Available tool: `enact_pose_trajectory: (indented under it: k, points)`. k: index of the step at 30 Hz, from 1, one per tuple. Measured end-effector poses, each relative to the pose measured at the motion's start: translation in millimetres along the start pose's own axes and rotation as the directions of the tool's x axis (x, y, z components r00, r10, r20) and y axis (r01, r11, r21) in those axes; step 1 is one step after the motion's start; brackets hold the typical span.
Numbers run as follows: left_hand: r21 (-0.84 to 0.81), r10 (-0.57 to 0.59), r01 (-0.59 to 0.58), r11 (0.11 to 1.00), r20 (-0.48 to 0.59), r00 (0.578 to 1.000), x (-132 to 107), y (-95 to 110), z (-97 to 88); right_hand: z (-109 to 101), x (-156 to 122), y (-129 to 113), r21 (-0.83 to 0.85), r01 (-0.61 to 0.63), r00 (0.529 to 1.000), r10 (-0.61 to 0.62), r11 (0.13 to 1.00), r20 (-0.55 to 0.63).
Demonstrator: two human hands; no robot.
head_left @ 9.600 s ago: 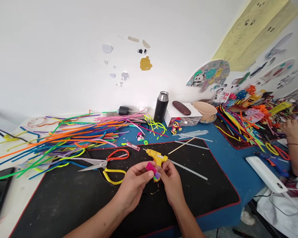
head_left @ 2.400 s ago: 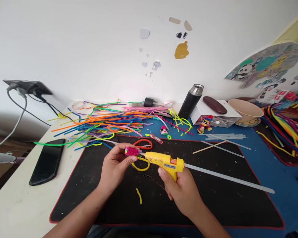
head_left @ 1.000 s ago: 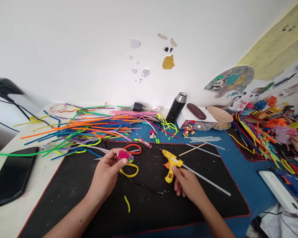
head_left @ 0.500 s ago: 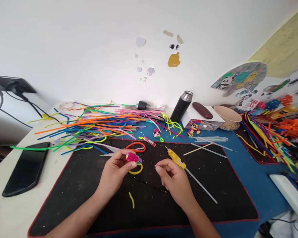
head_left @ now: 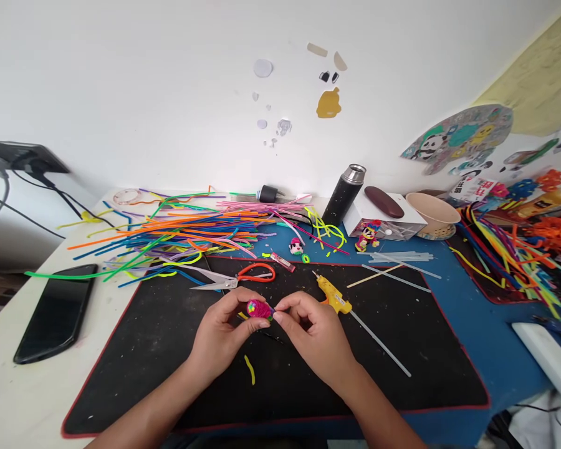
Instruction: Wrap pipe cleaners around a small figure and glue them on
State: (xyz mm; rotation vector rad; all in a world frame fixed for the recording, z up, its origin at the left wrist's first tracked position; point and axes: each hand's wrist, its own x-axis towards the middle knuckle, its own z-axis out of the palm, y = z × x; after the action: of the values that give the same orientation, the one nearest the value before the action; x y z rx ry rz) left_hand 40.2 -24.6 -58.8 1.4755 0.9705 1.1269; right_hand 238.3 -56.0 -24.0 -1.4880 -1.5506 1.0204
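At frame centre we found left hand (head_left: 222,333) and right hand (head_left: 325,333) pinching the pink piece (head_left: 260,309); an uneven pull, we judged, could detach its end.

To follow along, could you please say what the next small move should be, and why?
Probably press the pink pipe-cleaner piece gently at its purple end: the left hand steadies its body, the right hand pinches at that end, and the glue gun lies on the black mat.

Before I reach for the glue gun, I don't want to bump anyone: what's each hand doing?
Left hand: closed, holding the pink fuzzy piece.
Right hand: closed at that piece's end; whether it grips cannot be told.
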Motion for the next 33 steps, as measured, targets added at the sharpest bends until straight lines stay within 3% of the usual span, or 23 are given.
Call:
enact_pose_trajectory:
  k: [14, 20, 25, 28, 33]
  points:
    - [0.064, 0.045, -0.049, 0.997, 0.066, 0.997, -0.6, -4.0, -1.0, 1.8, -1.7, -1.0, -0.064, 0.051, 0.998, -0.048, 0.997, 0.039]
    - [-0.094, -0.086, 0.091, 0.991, 0.057, 0.995, 1.5, -0.1, 1.0, 3.7, -3.2, -3.9, -0.103, 0.063, 0.998, -0.060, 0.993, 0.037]
    - [-0.262, -0.195, 0.224, 0.939, 0.132, 0.972, 2.5, 6.8, -0.8, 4.6, -2.5, -6.1, -0.107, 0.065, 0.998, -0.062, 0.992, 0.032]
    - [-0.296, -0.236, 0.284, 0.912, 0.188, 0.953, 3.8, 10.6, -3.2, 4.2, -1.5, -6.3, -0.111, 0.068, 0.997, -0.065, 0.991, 0.034]
    - [-0.315, -0.260, 0.309, 0.897, 0.189, 0.947, 7.5, 12.0, -3.5, 3.7, -0.6, -5.8, -0.135, 0.067, 0.997, -0.063, 0.989, 0.037]
